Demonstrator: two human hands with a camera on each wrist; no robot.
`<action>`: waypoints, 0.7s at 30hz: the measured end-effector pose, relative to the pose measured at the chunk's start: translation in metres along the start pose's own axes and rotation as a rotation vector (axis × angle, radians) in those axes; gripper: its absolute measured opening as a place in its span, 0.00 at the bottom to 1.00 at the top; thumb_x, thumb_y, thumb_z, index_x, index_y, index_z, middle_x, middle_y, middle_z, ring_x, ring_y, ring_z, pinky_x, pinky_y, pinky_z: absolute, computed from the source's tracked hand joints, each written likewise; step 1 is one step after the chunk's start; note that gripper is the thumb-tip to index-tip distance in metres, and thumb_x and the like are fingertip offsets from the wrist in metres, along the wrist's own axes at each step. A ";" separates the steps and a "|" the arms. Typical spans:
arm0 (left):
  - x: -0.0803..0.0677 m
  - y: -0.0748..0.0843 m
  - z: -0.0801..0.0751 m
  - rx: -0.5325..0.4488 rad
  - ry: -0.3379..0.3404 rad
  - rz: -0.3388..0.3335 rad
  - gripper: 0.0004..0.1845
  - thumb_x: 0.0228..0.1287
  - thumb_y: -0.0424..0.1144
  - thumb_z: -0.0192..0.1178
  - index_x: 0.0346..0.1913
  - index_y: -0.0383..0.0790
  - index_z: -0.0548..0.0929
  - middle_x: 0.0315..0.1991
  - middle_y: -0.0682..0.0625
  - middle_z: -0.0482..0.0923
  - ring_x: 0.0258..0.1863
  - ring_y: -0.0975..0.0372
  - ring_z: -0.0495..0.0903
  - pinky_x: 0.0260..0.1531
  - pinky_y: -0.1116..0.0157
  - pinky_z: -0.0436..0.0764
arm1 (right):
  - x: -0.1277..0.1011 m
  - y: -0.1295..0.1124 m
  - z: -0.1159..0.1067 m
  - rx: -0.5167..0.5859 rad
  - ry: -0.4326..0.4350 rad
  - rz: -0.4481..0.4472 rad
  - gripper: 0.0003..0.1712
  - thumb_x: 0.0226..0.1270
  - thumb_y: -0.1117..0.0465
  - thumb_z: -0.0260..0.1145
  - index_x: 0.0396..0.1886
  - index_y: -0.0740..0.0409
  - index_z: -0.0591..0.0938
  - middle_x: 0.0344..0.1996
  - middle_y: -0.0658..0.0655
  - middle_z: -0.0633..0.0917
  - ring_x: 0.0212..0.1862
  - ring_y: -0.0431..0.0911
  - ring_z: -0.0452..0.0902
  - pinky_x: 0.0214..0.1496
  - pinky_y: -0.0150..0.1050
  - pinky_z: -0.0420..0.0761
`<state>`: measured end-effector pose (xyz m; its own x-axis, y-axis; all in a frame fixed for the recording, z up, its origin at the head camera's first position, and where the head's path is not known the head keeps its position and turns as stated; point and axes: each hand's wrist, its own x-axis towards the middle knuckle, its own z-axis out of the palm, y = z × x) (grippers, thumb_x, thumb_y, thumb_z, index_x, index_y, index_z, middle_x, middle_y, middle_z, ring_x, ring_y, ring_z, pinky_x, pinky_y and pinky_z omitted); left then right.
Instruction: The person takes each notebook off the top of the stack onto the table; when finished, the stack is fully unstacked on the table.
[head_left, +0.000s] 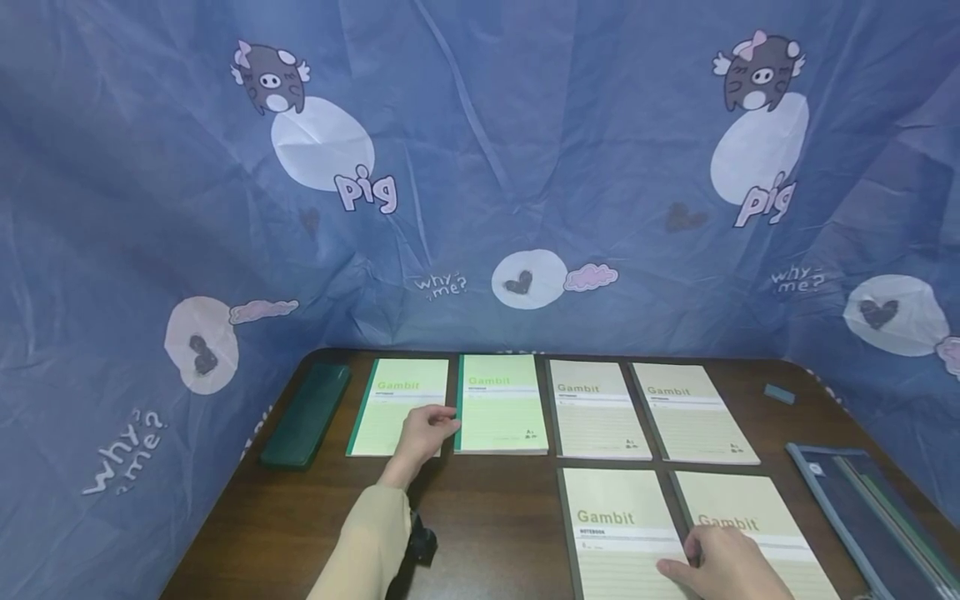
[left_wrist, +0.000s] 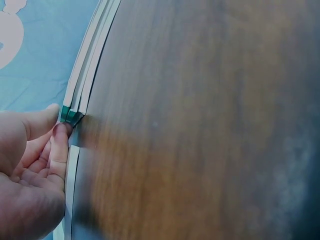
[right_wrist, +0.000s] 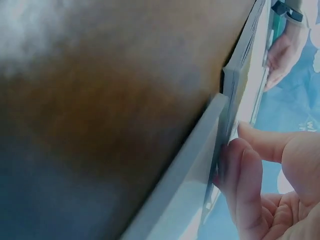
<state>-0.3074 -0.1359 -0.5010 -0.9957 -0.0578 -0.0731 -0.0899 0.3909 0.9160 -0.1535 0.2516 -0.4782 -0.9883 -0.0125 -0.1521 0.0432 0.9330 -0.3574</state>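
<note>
Left hand: fingers are laid nearly straight against the spine edge of the second green notebook, w/ the thumb beside them, the first green notebook lying just to the left; right hand: fingers are set loosely at the gap between the two front beige notebooks, touching their edges, nothing gripped. Behind these, two more beige notebooks are ranged in the back row on the dark wooden bench. A dark green case is seen at far left, a small eraser and a blue folder at right, a blue pig-print cloth behind.
</note>
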 end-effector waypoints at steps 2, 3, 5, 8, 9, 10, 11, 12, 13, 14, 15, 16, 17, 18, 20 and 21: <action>0.000 0.001 0.000 -0.002 0.001 -0.004 0.16 0.67 0.36 0.64 0.55 0.32 0.83 0.44 0.44 0.81 0.46 0.54 0.79 0.49 0.54 0.79 | -0.001 0.000 -0.003 -0.012 0.007 -0.018 0.23 0.50 0.45 0.79 0.21 0.58 0.80 0.18 0.49 0.79 0.24 0.45 0.71 0.29 0.44 0.75; 0.000 0.001 0.000 -0.002 0.001 -0.007 0.16 0.67 0.36 0.64 0.55 0.33 0.83 0.44 0.44 0.81 0.45 0.54 0.79 0.49 0.54 0.79 | -0.001 -0.001 -0.005 -0.015 0.011 -0.020 0.23 0.51 0.45 0.79 0.22 0.58 0.81 0.18 0.49 0.79 0.24 0.45 0.71 0.29 0.44 0.75; 0.000 0.001 0.000 0.001 0.001 -0.008 0.16 0.67 0.36 0.64 0.55 0.33 0.83 0.44 0.45 0.81 0.45 0.55 0.78 0.49 0.55 0.79 | -0.001 -0.004 -0.010 -0.018 0.032 -0.041 0.22 0.52 0.45 0.78 0.22 0.58 0.81 0.18 0.48 0.79 0.24 0.44 0.71 0.29 0.44 0.76; 0.001 0.001 0.000 0.002 0.006 -0.013 0.16 0.67 0.36 0.64 0.55 0.33 0.84 0.44 0.45 0.81 0.44 0.55 0.78 0.48 0.55 0.79 | 0.001 -0.010 -0.018 -0.012 0.077 -0.071 0.20 0.53 0.47 0.78 0.22 0.57 0.81 0.15 0.47 0.78 0.22 0.43 0.69 0.28 0.42 0.75; 0.001 0.001 0.000 0.002 0.006 -0.012 0.16 0.67 0.36 0.64 0.55 0.33 0.84 0.44 0.45 0.81 0.44 0.55 0.78 0.48 0.55 0.79 | 0.002 -0.013 -0.021 -0.014 0.091 -0.083 0.19 0.53 0.48 0.78 0.22 0.56 0.82 0.15 0.46 0.77 0.21 0.42 0.69 0.28 0.42 0.75; 0.001 0.001 0.000 0.003 0.007 -0.011 0.16 0.67 0.36 0.64 0.55 0.33 0.84 0.44 0.45 0.81 0.45 0.55 0.78 0.48 0.55 0.79 | 0.003 -0.016 -0.022 -0.020 0.106 -0.102 0.18 0.54 0.48 0.78 0.22 0.56 0.82 0.14 0.46 0.77 0.21 0.42 0.68 0.28 0.42 0.75; 0.001 0.001 0.000 0.002 0.006 -0.012 0.16 0.67 0.36 0.64 0.55 0.33 0.84 0.44 0.45 0.81 0.45 0.55 0.78 0.48 0.55 0.79 | 0.004 -0.019 -0.024 -0.024 0.117 -0.113 0.18 0.54 0.49 0.78 0.21 0.56 0.82 0.13 0.46 0.76 0.21 0.42 0.68 0.28 0.42 0.75; 0.001 0.001 0.000 0.001 0.006 -0.012 0.16 0.67 0.36 0.65 0.55 0.33 0.84 0.44 0.45 0.81 0.45 0.55 0.78 0.48 0.55 0.79 | 0.005 -0.022 -0.025 -0.028 0.124 -0.121 0.17 0.54 0.49 0.77 0.22 0.56 0.82 0.13 0.46 0.75 0.20 0.42 0.68 0.28 0.42 0.75; 0.001 0.001 0.000 0.000 0.004 -0.009 0.16 0.67 0.36 0.64 0.55 0.33 0.84 0.45 0.44 0.81 0.45 0.55 0.78 0.48 0.55 0.79 | 0.007 -0.025 -0.025 -0.030 0.129 -0.127 0.17 0.54 0.49 0.77 0.23 0.56 0.83 0.13 0.46 0.75 0.20 0.42 0.68 0.28 0.42 0.75; 0.001 0.001 0.000 0.000 0.004 -0.008 0.16 0.67 0.36 0.64 0.55 0.33 0.84 0.45 0.44 0.81 0.45 0.55 0.78 0.48 0.55 0.79 | 0.010 -0.028 -0.026 -0.026 0.130 -0.133 0.17 0.54 0.49 0.77 0.24 0.57 0.84 0.13 0.46 0.75 0.20 0.42 0.68 0.27 0.41 0.74; 0.000 0.001 0.000 0.000 0.004 -0.004 0.16 0.67 0.36 0.64 0.55 0.33 0.84 0.45 0.44 0.81 0.45 0.55 0.78 0.49 0.55 0.79 | 0.013 -0.031 -0.025 -0.018 0.133 -0.139 0.17 0.54 0.49 0.77 0.26 0.58 0.85 0.13 0.46 0.75 0.20 0.42 0.68 0.27 0.41 0.74; 0.000 0.001 0.000 -0.001 0.004 -0.002 0.16 0.67 0.36 0.65 0.55 0.33 0.83 0.45 0.44 0.81 0.45 0.55 0.78 0.49 0.55 0.79 | 0.016 -0.034 -0.025 -0.004 0.135 -0.145 0.17 0.54 0.49 0.77 0.27 0.58 0.85 0.13 0.46 0.75 0.19 0.42 0.68 0.25 0.39 0.73; 0.000 0.001 0.000 -0.002 0.004 0.000 0.16 0.67 0.36 0.65 0.54 0.32 0.83 0.45 0.44 0.81 0.46 0.55 0.78 0.49 0.55 0.79 | 0.019 -0.037 -0.024 0.015 0.134 -0.151 0.17 0.54 0.49 0.78 0.29 0.59 0.86 0.13 0.46 0.75 0.18 0.41 0.68 0.24 0.38 0.73; 0.000 0.001 -0.001 -0.001 0.004 0.004 0.16 0.67 0.36 0.65 0.54 0.32 0.83 0.45 0.44 0.81 0.46 0.55 0.78 0.49 0.54 0.79 | 0.023 -0.040 -0.023 0.037 0.132 -0.160 0.18 0.54 0.50 0.78 0.31 0.60 0.86 0.13 0.46 0.75 0.18 0.41 0.69 0.23 0.37 0.72; 0.000 0.001 -0.001 -0.002 0.003 0.009 0.16 0.66 0.36 0.65 0.54 0.31 0.83 0.45 0.44 0.81 0.45 0.54 0.78 0.49 0.54 0.79 | 0.031 -0.045 -0.022 0.087 0.123 -0.183 0.18 0.54 0.51 0.78 0.33 0.61 0.87 0.13 0.46 0.76 0.16 0.41 0.69 0.21 0.35 0.71; 0.000 0.002 -0.001 -0.003 0.003 0.011 0.16 0.66 0.36 0.65 0.54 0.31 0.83 0.44 0.44 0.81 0.45 0.54 0.78 0.49 0.54 0.79 | 0.036 -0.048 -0.022 0.111 0.119 -0.193 0.17 0.55 0.51 0.78 0.34 0.61 0.87 0.13 0.46 0.76 0.16 0.40 0.68 0.20 0.34 0.70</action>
<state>-0.3075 -0.1361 -0.4993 -0.9965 -0.0561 -0.0617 -0.0787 0.3889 0.9179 -0.1945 0.2148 -0.4463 -0.9898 -0.1383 0.0355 -0.1387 0.8722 -0.4690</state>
